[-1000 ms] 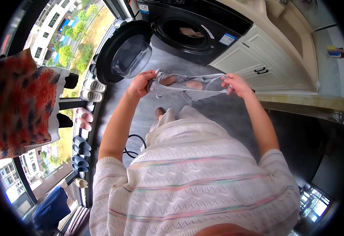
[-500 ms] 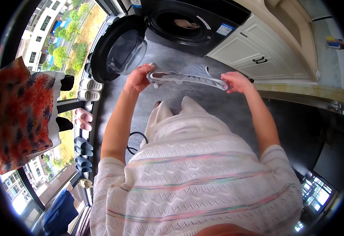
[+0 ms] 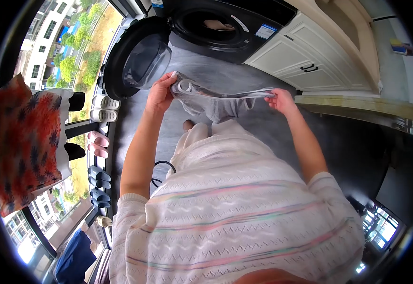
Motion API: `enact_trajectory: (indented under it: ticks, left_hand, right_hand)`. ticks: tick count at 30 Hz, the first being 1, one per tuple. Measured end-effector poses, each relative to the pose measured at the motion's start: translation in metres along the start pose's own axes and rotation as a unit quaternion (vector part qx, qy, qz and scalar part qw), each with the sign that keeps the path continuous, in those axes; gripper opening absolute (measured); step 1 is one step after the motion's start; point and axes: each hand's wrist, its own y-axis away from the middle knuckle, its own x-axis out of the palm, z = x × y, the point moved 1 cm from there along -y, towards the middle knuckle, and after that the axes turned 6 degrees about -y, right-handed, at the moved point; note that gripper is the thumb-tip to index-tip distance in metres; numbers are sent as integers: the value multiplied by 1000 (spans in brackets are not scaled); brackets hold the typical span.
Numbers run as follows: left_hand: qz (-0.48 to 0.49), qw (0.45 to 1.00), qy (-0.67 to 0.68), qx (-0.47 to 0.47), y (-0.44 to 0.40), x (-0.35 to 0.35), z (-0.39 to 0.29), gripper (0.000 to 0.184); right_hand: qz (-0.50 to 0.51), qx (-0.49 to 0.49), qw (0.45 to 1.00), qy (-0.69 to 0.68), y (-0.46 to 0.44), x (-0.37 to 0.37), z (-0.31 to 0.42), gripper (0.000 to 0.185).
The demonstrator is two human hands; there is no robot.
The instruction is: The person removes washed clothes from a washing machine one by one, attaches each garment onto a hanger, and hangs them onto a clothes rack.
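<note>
A thin grey garment (image 3: 216, 105) is stretched between my two hands above the grey floor, its lower part hanging loose. My left hand (image 3: 162, 91) grips its left end, close to the round door. The right end, drawn out into a narrow band, is pinched in the fingers of my right hand (image 3: 280, 100). Beyond the garment stands a black washing machine (image 3: 258, 14), its glass door (image 3: 145, 61) swung open to the left. A beige piece of cloth (image 3: 218, 25) lies inside the drum.
White cabinets (image 3: 305, 57) adjoin the machine on the right. Along the window at left stand several pairs of slippers (image 3: 98, 144). A red patterned garment (image 3: 26, 142) and a dark blue cloth (image 3: 75, 258) hang there. A black cord (image 3: 165, 163) is near my legs.
The garment was lifted and flipped, and its loose part now hangs down toward me. My left hand has shifted slightly left and up. Both hands have kept hold of it.
</note>
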Motion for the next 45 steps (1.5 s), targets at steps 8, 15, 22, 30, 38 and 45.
enact_trajectory:
  ticks: [8, 15, 22, 30, 38, 45]
  left_hand:
    - [61, 998, 29, -10, -1, 0, -6, 16]
    - [66, 996, 50, 38, -13, -14, -25, 16]
    - [75, 995, 65, 26, -22, -16, -36, 16]
    - [72, 978, -21, 197, 26, 50, -146, 10]
    - [65, 760, -644, 61, -46, -66, 5, 18]
    - [33, 973, -195, -122, 18, -76, -16, 9]
  right_hand:
    - [250, -67, 938, -229, 28, 41, 28, 13]
    - [-27, -253, 935, -247, 24, 52, 67, 13]
    - [-47, -278, 943, -178, 34, 54, 93, 13]
    - [127, -405, 889, -170, 114, 95, 193, 10]
    - [-12, -293, 707, 643, -39, 79, 15, 18]
    - [84, -129, 986, 60, 20, 79, 34, 19]
